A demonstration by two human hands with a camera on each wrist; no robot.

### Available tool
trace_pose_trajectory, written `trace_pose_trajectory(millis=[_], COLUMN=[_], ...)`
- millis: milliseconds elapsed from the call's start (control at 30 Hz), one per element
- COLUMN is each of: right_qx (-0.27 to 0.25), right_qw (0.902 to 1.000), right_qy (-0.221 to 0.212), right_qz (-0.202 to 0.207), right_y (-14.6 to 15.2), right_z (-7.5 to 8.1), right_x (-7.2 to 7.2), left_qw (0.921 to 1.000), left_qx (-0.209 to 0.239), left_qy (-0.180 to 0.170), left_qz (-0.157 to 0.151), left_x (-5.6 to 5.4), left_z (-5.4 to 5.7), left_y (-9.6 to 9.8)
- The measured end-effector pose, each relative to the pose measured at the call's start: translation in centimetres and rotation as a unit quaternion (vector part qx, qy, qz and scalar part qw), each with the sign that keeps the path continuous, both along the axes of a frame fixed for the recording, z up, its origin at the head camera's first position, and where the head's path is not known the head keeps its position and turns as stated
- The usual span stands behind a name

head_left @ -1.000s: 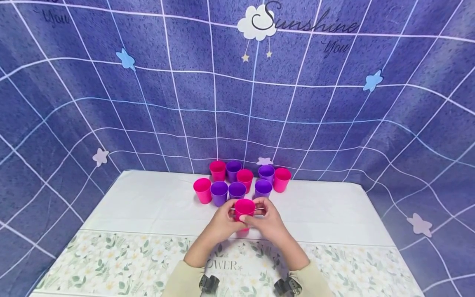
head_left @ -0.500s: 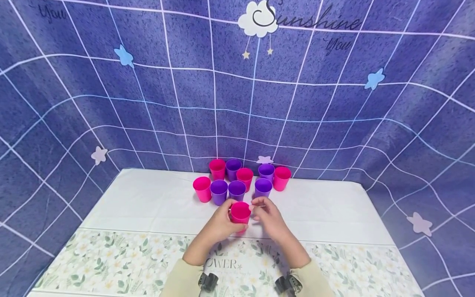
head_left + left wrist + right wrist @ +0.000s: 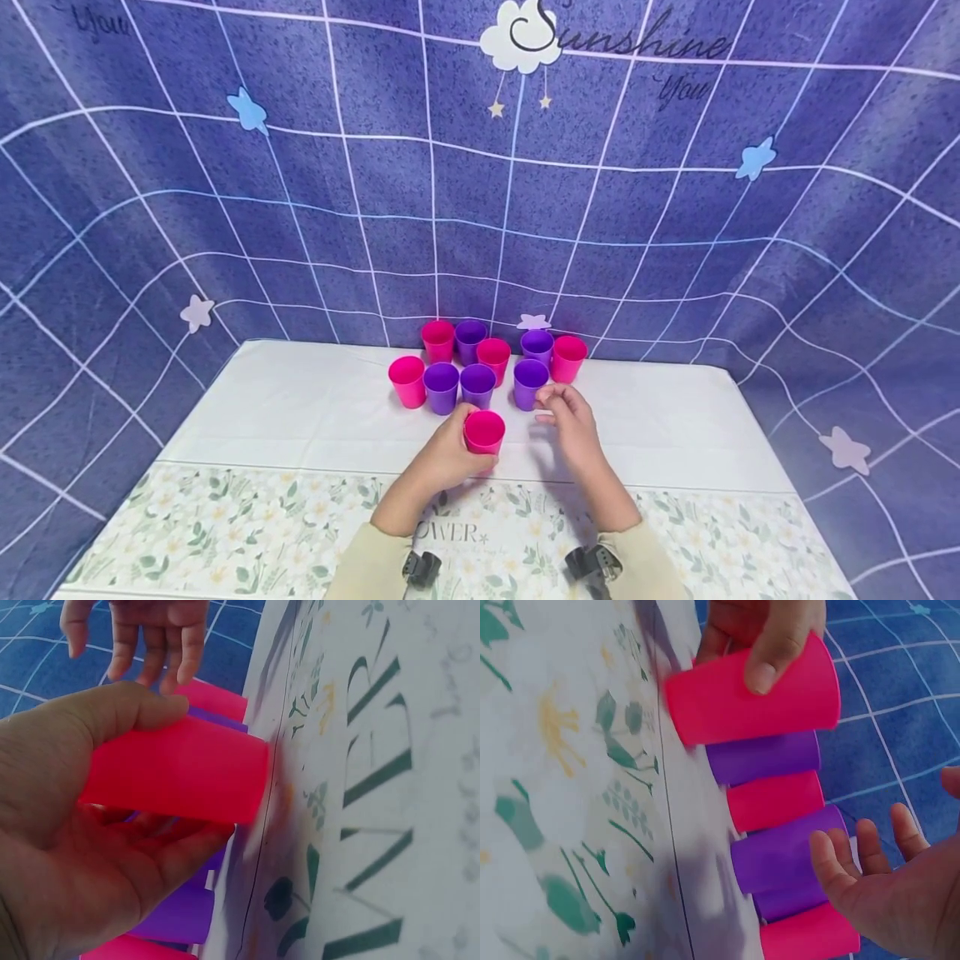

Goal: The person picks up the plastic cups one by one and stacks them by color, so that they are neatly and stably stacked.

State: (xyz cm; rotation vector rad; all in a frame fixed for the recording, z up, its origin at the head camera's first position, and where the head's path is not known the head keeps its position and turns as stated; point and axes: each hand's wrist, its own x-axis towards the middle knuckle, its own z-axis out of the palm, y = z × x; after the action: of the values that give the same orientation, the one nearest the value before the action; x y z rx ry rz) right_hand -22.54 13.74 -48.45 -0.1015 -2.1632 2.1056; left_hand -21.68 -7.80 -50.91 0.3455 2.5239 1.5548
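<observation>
Left cups (image 3: 441,392): six, pink and purple, upright on the white surface (image 3: 285,417).
Left hand (image 3: 448,452): wrapped round a pink cup (image 3: 484,433) in front of these.
Right cups (image 3: 569,362): two purple, one pink.
Right hand (image 3: 572,425): fingers loosely spread, just beside the front purple cup (image 3: 528,387).

L hand (image 3: 447,454) ptly hid behind pink cup (image 3: 483,435); sm print (image 3: 474,550) illeg.

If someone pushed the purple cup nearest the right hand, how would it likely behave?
That purple cup would probably keep its shape, as its round rim shows no sag. It narrows toward the base and stands upright, so a push near the rim might tip it. Its side looks smooth, so it could be somewhat slippery.
</observation>
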Motion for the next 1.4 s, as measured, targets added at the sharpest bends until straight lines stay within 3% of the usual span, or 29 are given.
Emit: trace_pose_trajectory(millis=[233, 800, 967, 1200, 1400], right_qx=[-0.062, -0.087, -0.079, -0.075, -0.008], right_qw=[0.9967, 0.9867, 0.9834, 0.9813, 0.9867], right_qy=[0.027, 0.021, 0.015, 0.006, -0.007], right_qz=[-0.046, -0.136, -0.162, -0.177, -0.162], right_y=[1.7, 4.5, 4.4, 4.2, 4.3], right_z=[-0.1, -0.9, -1.4, -1.6, -1.5], right_x=[-0.7, -2.4, -3.5, -6.4, -7.9], left_qw=[0.9998, 0.9994, 0.9988, 0.9978, 0.9979], left_qx=[-0.009, 0.002, 0.008, 0.029, 0.019], left_qy=[0.001, -0.007, -0.010, -0.022, -0.028], left_qz=[-0.019, -0.033, -0.048, -0.056, -0.056], left_x=[0.1, -0.5, -0.4, -0.1, 0.0], left_z=[0.2, 0.1, 0.0, 0.1, 0.1], left_y=[-0.2, -0.4, -0.5, -0.5, -0.7])
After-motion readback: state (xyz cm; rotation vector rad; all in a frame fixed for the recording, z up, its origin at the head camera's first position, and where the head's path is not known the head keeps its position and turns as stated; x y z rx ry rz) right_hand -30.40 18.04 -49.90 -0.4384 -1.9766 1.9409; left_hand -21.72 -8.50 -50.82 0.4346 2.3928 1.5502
